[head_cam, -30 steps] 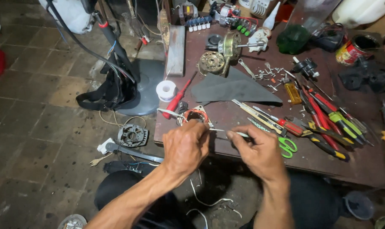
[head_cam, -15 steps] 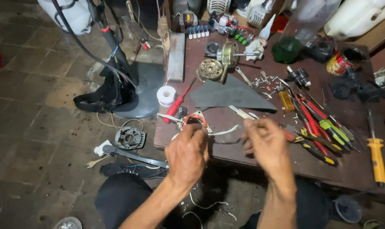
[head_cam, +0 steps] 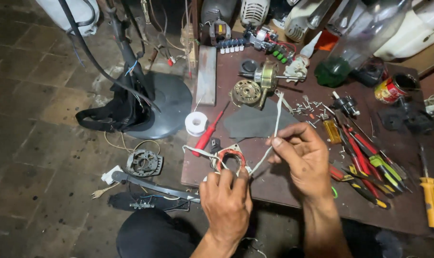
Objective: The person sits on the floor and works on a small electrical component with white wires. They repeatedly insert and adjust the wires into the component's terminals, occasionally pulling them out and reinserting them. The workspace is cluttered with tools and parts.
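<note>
Square metal motor stator with red-copper winding (head_cam: 229, 160): near tabletop (head_cam: 283, 184) edge, left hand (head_cam: 225, 204) grip clamped on it; likely heavy, rigid, windings fragile. Thin white cord (head_cam: 275, 125): limp, pinched in right hand (head_cam: 303, 155).

left hand (head_cam: 225, 200) low with fingers curled in a grip, right hand (head_cam: 303, 154) raised, fingertips pinched

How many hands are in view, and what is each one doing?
2. The left hand grips the wound motor coil at the table edge; the right hand pinches a white cord running from that coil.
</note>
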